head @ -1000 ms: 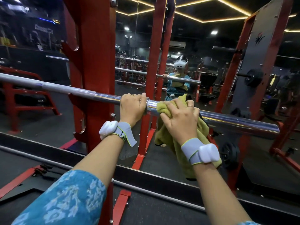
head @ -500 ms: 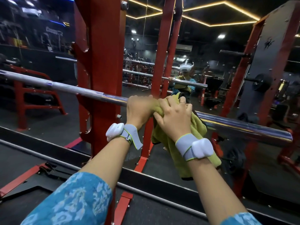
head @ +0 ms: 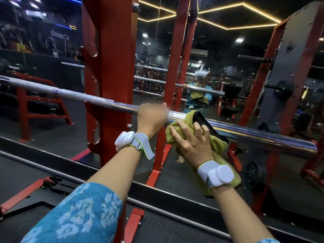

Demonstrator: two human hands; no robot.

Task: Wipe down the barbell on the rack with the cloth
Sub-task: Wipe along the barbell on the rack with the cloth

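In the head view, the barbell [head: 245, 132] was seen lying across the red rack [head: 114, 67]. Its shaft was gripped by the left hand [head: 151, 118], fingers [head: 157, 106] wrapped round it. Just beside, the green cloth [head: 217, 142] was held bunched against the bar by the right hand [head: 190, 142], fingers curled over it.

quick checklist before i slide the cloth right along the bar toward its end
1. Left hand grips the barbell to steady it: ok.
2. Right hand holds the cloth bunched: ok.
3. Cloth touches the bar, with its top edge draped over it: ok.
4. Bar right of the cloth is bare to its end: ok.
5. Bar seated in the rack hooks: cannot tell, hidden behind the red upright.
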